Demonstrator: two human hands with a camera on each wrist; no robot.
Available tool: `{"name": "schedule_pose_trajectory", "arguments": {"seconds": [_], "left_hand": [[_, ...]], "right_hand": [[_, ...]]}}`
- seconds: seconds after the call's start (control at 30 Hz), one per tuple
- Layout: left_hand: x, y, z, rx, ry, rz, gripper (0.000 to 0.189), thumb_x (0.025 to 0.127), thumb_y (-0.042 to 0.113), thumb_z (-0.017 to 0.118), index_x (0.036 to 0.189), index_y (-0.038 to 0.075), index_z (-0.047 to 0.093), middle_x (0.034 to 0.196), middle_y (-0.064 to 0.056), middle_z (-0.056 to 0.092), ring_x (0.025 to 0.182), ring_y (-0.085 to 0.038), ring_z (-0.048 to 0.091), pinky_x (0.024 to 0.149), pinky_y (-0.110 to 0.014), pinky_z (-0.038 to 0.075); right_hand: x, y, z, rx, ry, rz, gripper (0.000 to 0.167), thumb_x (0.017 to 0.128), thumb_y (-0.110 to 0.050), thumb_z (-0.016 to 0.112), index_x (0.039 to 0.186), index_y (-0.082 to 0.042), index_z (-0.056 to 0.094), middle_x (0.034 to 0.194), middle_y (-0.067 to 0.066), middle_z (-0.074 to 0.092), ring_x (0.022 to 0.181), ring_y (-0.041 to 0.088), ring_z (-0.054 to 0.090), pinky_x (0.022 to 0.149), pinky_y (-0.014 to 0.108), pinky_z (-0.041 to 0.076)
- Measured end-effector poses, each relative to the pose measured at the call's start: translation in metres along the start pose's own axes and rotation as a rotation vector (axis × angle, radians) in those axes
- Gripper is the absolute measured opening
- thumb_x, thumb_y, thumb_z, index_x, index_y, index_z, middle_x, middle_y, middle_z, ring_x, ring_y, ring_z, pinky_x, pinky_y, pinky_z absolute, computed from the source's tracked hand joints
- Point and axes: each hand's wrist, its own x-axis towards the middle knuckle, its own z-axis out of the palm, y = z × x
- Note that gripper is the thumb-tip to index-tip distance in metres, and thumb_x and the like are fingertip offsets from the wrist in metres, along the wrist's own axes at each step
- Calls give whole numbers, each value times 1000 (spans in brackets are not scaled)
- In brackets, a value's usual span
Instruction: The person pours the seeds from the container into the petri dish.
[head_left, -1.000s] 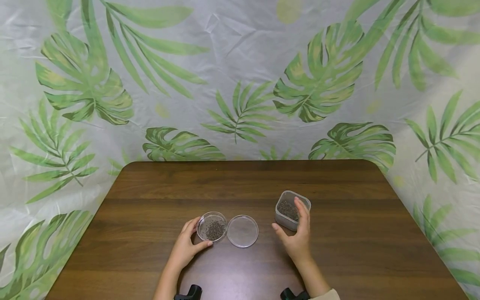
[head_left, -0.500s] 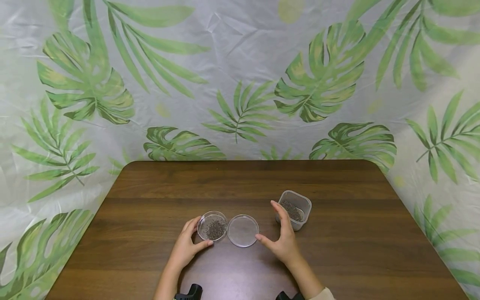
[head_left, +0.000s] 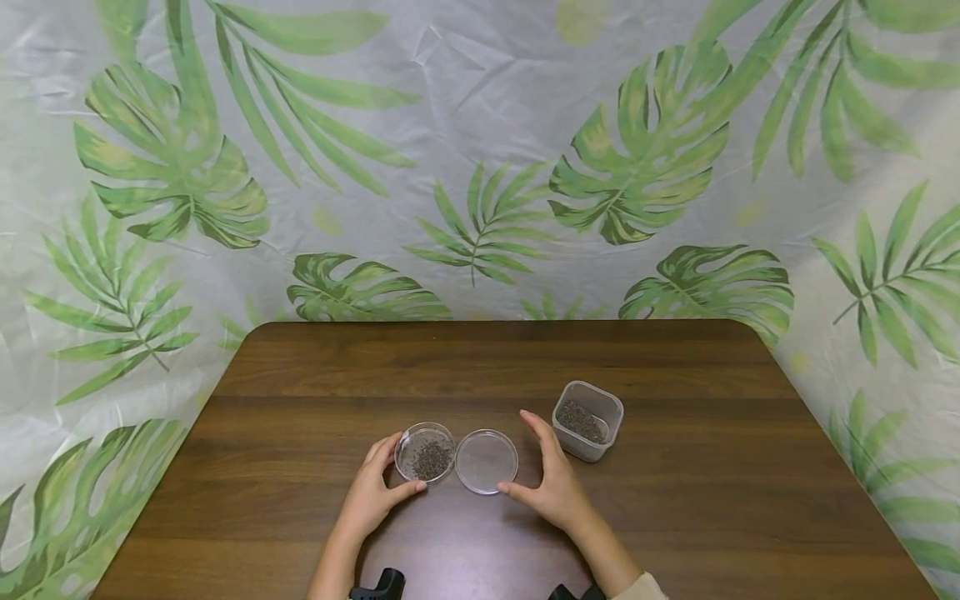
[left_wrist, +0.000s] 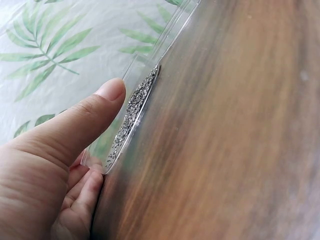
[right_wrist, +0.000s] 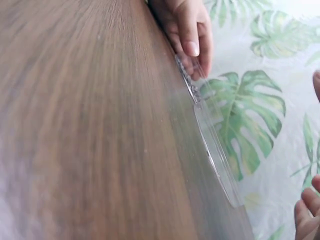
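My left hand (head_left: 369, 497) grips a clear petri dish (head_left: 408, 443) by its sides, thumb at the near rim and fingers at the far left. Small dark grey granules (head_left: 432, 460) lie in it, also visible through the wall in the left wrist view. Right beside it sits a second clear round dish or lid (head_left: 486, 460) with nothing inside. My right hand (head_left: 557, 493) is open at that piece's right side, thumb tip at the near rim, the other fingers spread upward and away. In the right wrist view only fingertips (right_wrist: 307, 215) of this hand show at the edge.
A translucent square tub (head_left: 612, 425) holding dark granules stands behind and right of my right hand. The brown wooden table (head_left: 300, 383) extends to a leaf-printed cloth (head_left: 480, 125) behind it.
My right hand has moved left from the square tub to the right side of the clear round lid or dish. The left hand stays at the petri dish.
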Motion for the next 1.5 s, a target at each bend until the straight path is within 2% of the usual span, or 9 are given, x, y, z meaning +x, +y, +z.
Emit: {"name": "schedule_pose_trajectory", "arguments": {"seconds": [0.1, 0.27, 0.5, 0.77, 1.03, 1.5], "left_hand": [[0, 0, 0, 2, 2, 2, 84, 61, 27, 82, 131, 3, 43, 127, -13, 43, 107, -29, 52, 94, -40, 40], [0, 0, 0, -3, 1, 1, 84, 61, 26, 82, 131, 3, 43, 128, -13, 43, 106, -29, 52, 94, -40, 40], [0, -1, 1, 4, -1, -7, 84, 61, 27, 82, 132, 4, 42, 128, -13, 43, 106, -29, 52, 93, -39, 40], [0, 0, 1, -1, -4, -11, 84, 62, 27, 82, 132, 3, 42, 128, -12, 43, 106, -28, 52, 94, -40, 40], [-1, 1, 0, 0, 9, 3, 83, 61, 23, 83, 131, 1, 43, 127, -14, 44, 106, -29, 53, 93, -40, 41], [-1, 2, 0, 1, 4, 1, 83, 62, 24, 82, 131, 1, 42, 127, -15, 44, 105, -30, 53, 93, -42, 40]], "right_hand": [[-3, 14, 7, -16, -42, 51, 98, 63, -31, 82, 140, -8, 24, 138, 11, 32, 123, 30, 34, 101, 43, 31], [-5, 26, 14, -14, -89, 114, 100, 63, -42, 79, 142, -14, 23, 140, 4, 30, 126, 25, 30, 101, 49, 29], [-3, 29, 17, -31, -130, 134, 100, 62, -45, 79, 140, -8, 27, 138, 4, 34, 126, 22, 31, 101, 47, 30], [-3, 34, 18, -51, -175, 168, 99, 63, -53, 75, 140, -12, 28, 137, 5, 35, 125, 22, 33, 100, 45, 31], [-3, 35, 19, -62, -224, 243, 100, 62, -54, 75, 140, -14, 28, 138, 3, 34, 125, 17, 31, 102, 42, 30], [-3, 37, 23, -135, -248, 236, 100, 62, -55, 74, 139, -10, 30, 136, 5, 37, 125, 18, 31, 102, 40, 29]]}}
